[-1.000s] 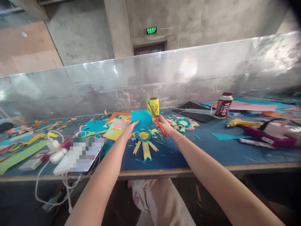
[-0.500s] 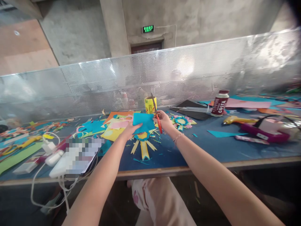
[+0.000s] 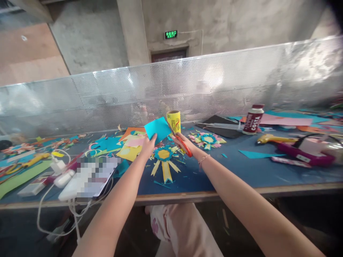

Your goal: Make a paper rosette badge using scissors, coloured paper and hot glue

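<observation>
Between the thumb and fingers of my left hand (image 3: 149,145) is a piece of blue paper (image 3: 158,128), raised above the table and tilted. My right hand (image 3: 184,142) grips red-handled scissors (image 3: 184,146), whose blades run along the paper's right edge; I cannot tell whether they are cutting it. Just below both hands lies a blue and yellow paper rosette (image 3: 163,154) with yellow ribbon tails. A second rosette (image 3: 207,139), blue and pink, lies right of my right hand. A yellow cylindrical container (image 3: 174,120) stands behind the scissors.
Paper scraps (image 3: 131,150) spread left of my hands. Farther left are a phone (image 3: 99,176) and white cables (image 3: 40,214). On the right stand a Costa bottle (image 3: 252,119), a yellow glue gun (image 3: 270,138) and a purple object (image 3: 305,155). A perforated metal screen (image 3: 120,96) borders the back.
The blue paper has tilted and risen slightly to the left. The scissors have turned, their blades now at the paper's right edge and pointing up-left.
</observation>
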`<action>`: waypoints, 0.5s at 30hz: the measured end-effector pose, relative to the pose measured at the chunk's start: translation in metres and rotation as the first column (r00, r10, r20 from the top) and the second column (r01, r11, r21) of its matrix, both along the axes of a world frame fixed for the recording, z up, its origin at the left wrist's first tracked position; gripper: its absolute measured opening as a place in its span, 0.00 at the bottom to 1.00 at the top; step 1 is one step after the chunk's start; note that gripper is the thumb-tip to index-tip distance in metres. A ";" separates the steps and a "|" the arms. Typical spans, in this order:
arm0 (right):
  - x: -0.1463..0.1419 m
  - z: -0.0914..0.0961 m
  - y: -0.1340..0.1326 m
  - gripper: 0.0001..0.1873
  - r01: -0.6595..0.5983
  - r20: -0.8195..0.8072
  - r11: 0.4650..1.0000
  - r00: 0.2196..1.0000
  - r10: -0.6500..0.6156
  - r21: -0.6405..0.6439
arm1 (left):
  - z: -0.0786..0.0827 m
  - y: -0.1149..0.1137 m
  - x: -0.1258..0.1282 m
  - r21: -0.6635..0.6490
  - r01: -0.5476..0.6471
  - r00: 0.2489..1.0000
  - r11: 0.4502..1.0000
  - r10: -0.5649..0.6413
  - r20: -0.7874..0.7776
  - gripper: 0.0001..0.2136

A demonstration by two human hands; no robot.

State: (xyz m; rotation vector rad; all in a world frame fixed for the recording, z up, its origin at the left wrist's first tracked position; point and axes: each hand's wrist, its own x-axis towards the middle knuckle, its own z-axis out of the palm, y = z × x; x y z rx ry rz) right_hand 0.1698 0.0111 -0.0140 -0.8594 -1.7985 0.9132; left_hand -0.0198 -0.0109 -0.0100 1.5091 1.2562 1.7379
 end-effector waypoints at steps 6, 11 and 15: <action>-0.003 0.003 -0.008 0.25 -0.094 -0.092 0.992 0.992 0.086 -0.089 | 0.003 -0.005 0.005 -0.003 0.005 0.998 1.000 -0.005 -0.061 0.14; -0.005 0.005 -0.010 0.26 -0.121 -0.114 0.987 0.987 0.109 -0.107 | 0.004 -0.006 0.006 -0.007 -0.007 0.998 1.000 0.007 -0.059 0.12; -0.007 0.006 -0.012 0.26 -0.115 -0.140 0.985 0.985 0.097 -0.127 | 0.004 -0.007 0.006 -0.028 -0.005 0.997 1.000 0.003 -0.075 0.11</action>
